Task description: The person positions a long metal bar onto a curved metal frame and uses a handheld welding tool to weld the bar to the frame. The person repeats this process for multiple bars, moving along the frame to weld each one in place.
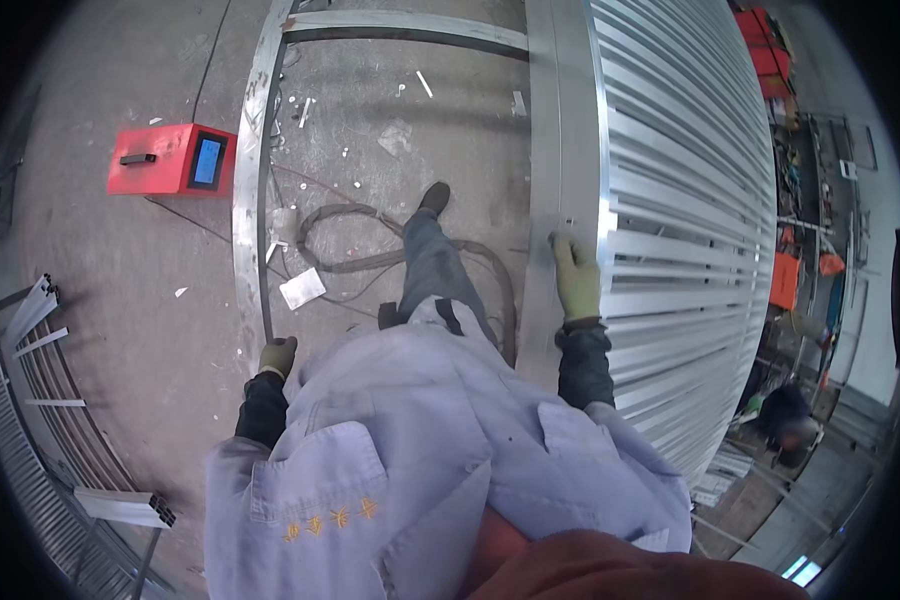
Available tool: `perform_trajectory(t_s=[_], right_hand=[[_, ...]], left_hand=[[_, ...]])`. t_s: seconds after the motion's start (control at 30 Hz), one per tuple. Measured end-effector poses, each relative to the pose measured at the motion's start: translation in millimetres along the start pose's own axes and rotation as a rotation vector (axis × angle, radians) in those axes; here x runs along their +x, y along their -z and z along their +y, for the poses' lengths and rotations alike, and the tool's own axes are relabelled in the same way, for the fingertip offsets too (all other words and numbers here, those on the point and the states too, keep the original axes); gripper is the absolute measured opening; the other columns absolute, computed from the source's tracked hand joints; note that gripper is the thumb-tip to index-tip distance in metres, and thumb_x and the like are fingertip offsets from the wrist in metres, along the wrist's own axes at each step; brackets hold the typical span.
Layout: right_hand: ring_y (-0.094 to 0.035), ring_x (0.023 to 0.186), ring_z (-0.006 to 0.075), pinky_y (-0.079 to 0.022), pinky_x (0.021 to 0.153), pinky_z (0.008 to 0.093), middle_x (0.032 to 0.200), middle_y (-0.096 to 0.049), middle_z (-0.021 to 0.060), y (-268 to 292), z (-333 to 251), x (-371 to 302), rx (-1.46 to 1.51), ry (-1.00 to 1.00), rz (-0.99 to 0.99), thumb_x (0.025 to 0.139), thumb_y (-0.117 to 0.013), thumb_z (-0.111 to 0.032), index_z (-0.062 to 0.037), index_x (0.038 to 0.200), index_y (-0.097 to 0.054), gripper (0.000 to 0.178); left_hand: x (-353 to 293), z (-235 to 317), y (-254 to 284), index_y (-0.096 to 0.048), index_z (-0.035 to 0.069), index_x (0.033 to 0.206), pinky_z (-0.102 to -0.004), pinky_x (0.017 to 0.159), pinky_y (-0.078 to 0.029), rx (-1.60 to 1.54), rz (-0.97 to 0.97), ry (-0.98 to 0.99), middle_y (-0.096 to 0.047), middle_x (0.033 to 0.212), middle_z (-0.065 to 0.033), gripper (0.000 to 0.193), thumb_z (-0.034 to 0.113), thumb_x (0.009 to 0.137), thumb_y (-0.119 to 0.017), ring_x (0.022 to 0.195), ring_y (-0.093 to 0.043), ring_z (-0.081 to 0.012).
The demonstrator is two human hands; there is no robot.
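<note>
Slats [685, 200] are lying beside a wide metal beam [560, 120]; I'm resting my right hand [577, 282] there and touching a rail [254, 150] with my left hand [279, 356]. I can't tell if fingers [562, 249] are gripping.

The slatted panel [660, 247] is striped silver, the box [152, 160] red, its screen [207, 161] blue.

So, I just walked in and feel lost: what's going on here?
The person's gloved right hand is on a wide silver beam beside a slatted metal panel. The gloved left hand is at a narrow metal bar; its grip is unclear. A red box with a lit screen stands left of that bar.
</note>
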State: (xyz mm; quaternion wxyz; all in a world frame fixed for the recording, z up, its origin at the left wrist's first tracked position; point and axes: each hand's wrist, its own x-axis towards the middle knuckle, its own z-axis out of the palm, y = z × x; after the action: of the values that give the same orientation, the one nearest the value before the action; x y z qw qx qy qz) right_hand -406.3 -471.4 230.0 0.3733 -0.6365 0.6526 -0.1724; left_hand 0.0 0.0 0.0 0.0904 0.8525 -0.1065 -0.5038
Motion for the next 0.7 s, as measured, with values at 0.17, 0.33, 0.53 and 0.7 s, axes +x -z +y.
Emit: perform_trajectory(t_s=[0.17,0.33,0.53,0.7], right_hand=[[-0.072,0.115,0.027,-0.052,0.103,0.0374,0.12,-0.077,0.0188,31.3,-116.9,258.5,-0.07,0.358,0.113,0.101,-0.07,-0.044,0.0,0.128,-0.075,0.051],[-0.063,0.125,0.0427,-0.048,0.109,0.0489,0.132,-0.068,0.0244,42.8,-182.7,496.4,-0.401,0.772,0.332,0.097,-0.074,-0.044,0.0017,0.136,-0.065,0.06],[-0.046,0.144,0.0491,-0.035,0.12,0.0587,0.156,-0.05,0.0297,-14.1,-146.5,611.5,-0.588,0.767,0.227,0.097,-0.071,-0.05,0.0048,0.153,-0.047,0.082],[-0.047,0.143,0.0487,-0.035,0.12,0.0579,0.152,-0.052,0.029,-11.9,-146.1,615.0,-0.577,0.682,0.282,0.099,-0.07,-0.043,0.004,0.153,-0.046,0.076]], left_hand=[[30.0,159.7,-2.8,-0.077,-0.002,0.118,-0.0447,0.102,-0.053,-0.106,0.038,0.079,-0.077,0.118,-0.0263,0.06,0.05,0.092,-0.064,0.116,-0.072,-0.0404],[25.5,342.3,-1.0,-0.075,-0.003,0.122,-0.0407,0.097,-0.055,-0.427,0.142,0.016,-0.078,0.119,-0.0221,0.058,0.048,0.096,-0.065,0.111,-0.074,-0.0333],[43.0,443.1,25.2,-0.074,-0.001,0.127,-0.0373,0.093,-0.055,-0.585,0.12,0.098,-0.079,0.118,-0.0169,0.057,0.048,0.099,-0.07,0.109,-0.073,-0.0237],[143.4,467.9,39.0,-0.073,-0.002,0.126,-0.0429,0.098,-0.054,-0.225,-0.033,0.019,-0.078,0.119,-0.021,0.057,0.048,0.099,-0.067,0.111,-0.073,-0.0352]])
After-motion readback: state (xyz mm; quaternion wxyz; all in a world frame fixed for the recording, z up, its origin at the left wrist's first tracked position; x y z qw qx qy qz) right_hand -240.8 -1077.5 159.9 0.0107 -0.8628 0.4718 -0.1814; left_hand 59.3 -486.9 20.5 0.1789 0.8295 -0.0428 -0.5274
